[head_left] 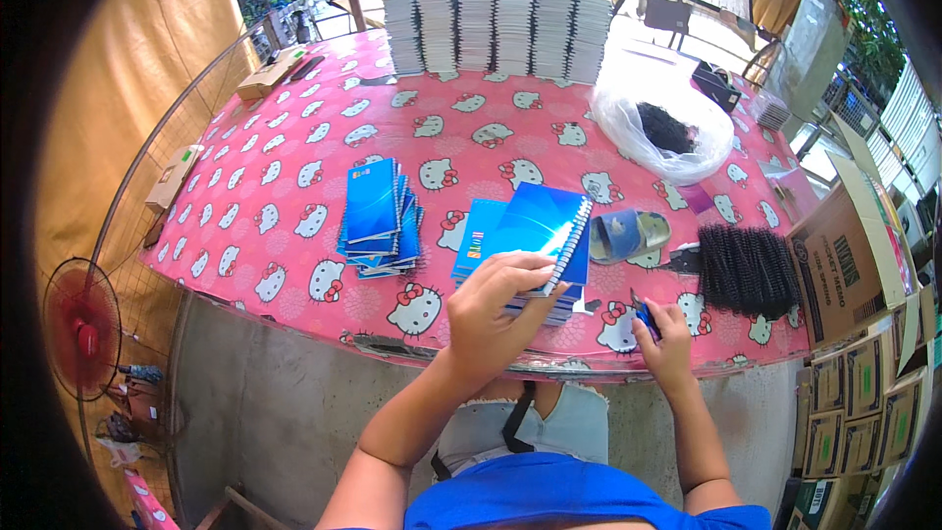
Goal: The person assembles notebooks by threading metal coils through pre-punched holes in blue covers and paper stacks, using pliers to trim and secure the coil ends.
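Blue notebook (530, 221): left hand (491, 309) pinches its lower corner; right hand (668, 345), fingers (677, 317) curled, grips tool (645, 316). Keeping coil (573, 243) steady and unobstructed seems wise.

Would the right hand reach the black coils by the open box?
Probably yes: the black spiral coils lie close by with nothing between, but the right hand holds a blue-handled tool.
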`<action>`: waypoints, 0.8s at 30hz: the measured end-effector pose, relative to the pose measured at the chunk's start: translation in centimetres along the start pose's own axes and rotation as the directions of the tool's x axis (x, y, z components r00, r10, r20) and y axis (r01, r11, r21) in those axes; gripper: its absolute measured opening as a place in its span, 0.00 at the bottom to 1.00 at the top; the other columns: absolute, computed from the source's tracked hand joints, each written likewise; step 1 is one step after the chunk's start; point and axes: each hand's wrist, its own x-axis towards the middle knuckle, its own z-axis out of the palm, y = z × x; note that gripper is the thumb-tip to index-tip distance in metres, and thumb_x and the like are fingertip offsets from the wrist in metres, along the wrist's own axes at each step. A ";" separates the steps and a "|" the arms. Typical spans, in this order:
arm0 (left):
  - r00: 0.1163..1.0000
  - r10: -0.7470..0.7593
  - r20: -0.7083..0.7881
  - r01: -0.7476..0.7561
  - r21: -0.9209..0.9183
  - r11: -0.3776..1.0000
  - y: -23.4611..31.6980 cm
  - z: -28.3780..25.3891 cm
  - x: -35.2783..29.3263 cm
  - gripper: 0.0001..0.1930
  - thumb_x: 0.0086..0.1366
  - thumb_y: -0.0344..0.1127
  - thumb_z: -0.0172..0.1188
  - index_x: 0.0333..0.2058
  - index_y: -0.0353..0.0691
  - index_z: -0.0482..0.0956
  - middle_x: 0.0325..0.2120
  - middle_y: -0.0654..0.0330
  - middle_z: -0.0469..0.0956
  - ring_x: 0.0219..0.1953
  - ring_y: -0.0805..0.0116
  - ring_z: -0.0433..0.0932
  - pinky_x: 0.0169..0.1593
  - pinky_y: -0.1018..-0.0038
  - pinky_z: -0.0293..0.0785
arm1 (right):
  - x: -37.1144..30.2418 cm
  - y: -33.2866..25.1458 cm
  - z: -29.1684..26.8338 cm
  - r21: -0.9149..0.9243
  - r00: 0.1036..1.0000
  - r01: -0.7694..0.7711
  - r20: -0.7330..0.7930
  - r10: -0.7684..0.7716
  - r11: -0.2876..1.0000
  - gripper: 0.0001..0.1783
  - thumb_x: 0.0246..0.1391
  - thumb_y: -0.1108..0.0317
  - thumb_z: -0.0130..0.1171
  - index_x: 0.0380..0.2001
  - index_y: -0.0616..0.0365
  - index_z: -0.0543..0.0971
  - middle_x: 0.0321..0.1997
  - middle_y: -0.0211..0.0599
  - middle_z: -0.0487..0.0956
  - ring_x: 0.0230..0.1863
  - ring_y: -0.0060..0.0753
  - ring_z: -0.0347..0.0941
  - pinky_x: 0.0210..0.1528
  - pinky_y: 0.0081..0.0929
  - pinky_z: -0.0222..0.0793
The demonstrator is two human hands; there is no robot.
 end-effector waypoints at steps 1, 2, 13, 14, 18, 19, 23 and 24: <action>0.998 -0.022 -0.061 0.020 -0.021 1.000 0.3 -0.1 0.1 0.10 0.48 0.19 0.68 0.30 0.33 0.77 0.35 0.48 0.80 0.39 0.63 0.81 0.41 0.74 0.77 | 0.2 -5.1 -2.5 0.202 0.997 0.069 -0.038 -0.062 0.977 0.24 0.46 0.66 0.66 0.46 0.66 0.74 0.42 0.48 0.75 0.44 0.47 0.73 0.45 0.33 0.69; 0.997 -0.048 -0.063 0.047 -0.018 0.999 0.2 -0.1 0.0 0.11 0.48 0.19 0.69 0.30 0.32 0.77 0.35 0.48 0.80 0.39 0.63 0.81 0.41 0.74 0.77 | 0.1 -8.0 -3.4 0.287 0.978 0.203 -0.099 -0.182 0.936 0.24 0.45 0.68 0.66 0.46 0.65 0.74 0.41 0.47 0.76 0.42 0.46 0.73 0.43 0.32 0.70; 0.999 0.035 -0.019 -0.034 0.052 0.998 0.6 -0.4 0.7 0.11 0.46 0.18 0.69 0.30 0.32 0.78 0.34 0.48 0.81 0.38 0.62 0.81 0.41 0.71 0.78 | 1.3 -15.0 -5.6 0.583 0.911 0.293 0.070 -0.406 0.758 0.22 0.42 0.71 0.68 0.42 0.62 0.76 0.40 0.44 0.76 0.39 0.43 0.75 0.40 0.32 0.71; 0.995 0.102 -0.001 -0.101 0.095 0.990 0.6 -0.4 0.8 0.12 0.46 0.17 0.69 0.30 0.32 0.78 0.34 0.48 0.81 0.38 0.61 0.81 0.41 0.71 0.78 | 1.2 -14.2 -4.5 0.672 0.918 0.208 0.116 -0.379 0.710 0.22 0.42 0.71 0.68 0.42 0.62 0.76 0.40 0.44 0.76 0.39 0.43 0.75 0.40 0.31 0.71; 0.995 0.031 -0.096 -0.028 0.034 0.999 0.7 -0.1 0.7 0.12 0.45 0.17 0.69 0.29 0.32 0.78 0.33 0.49 0.81 0.37 0.61 0.81 0.41 0.71 0.78 | 0.3 -14.7 -5.4 0.413 0.844 0.537 -0.254 -0.473 0.736 0.21 0.42 0.71 0.68 0.43 0.61 0.76 0.42 0.43 0.76 0.41 0.41 0.75 0.42 0.31 0.71; 0.994 0.023 -0.102 -0.020 0.036 0.999 0.6 -0.3 0.6 0.12 0.45 0.17 0.69 0.29 0.32 0.78 0.32 0.49 0.81 0.37 0.61 0.82 0.41 0.71 0.78 | 0.3 -15.2 -5.7 0.312 0.832 0.552 -0.274 -0.482 0.774 0.22 0.42 0.70 0.68 0.43 0.61 0.76 0.43 0.44 0.75 0.42 0.41 0.74 0.42 0.32 0.71; 0.996 0.035 -0.084 -0.032 0.039 0.999 1.1 -0.3 0.7 0.12 0.45 0.17 0.69 0.30 0.32 0.78 0.32 0.49 0.81 0.36 0.61 0.82 0.40 0.71 0.78 | 0.7 -16.2 -5.5 0.210 0.812 0.578 -0.239 -0.532 0.788 0.23 0.41 0.69 0.68 0.43 0.61 0.76 0.42 0.46 0.75 0.39 0.40 0.73 0.39 0.32 0.70; 0.996 0.047 -0.076 -0.044 0.040 0.998 1.0 -0.3 0.7 0.12 0.45 0.17 0.69 0.30 0.32 0.78 0.32 0.49 0.81 0.36 0.61 0.82 0.40 0.71 0.78 | 0.7 -16.0 -5.5 0.309 0.865 0.501 -0.163 -0.474 0.809 0.23 0.41 0.69 0.68 0.43 0.61 0.76 0.41 0.45 0.75 0.39 0.40 0.73 0.39 0.31 0.70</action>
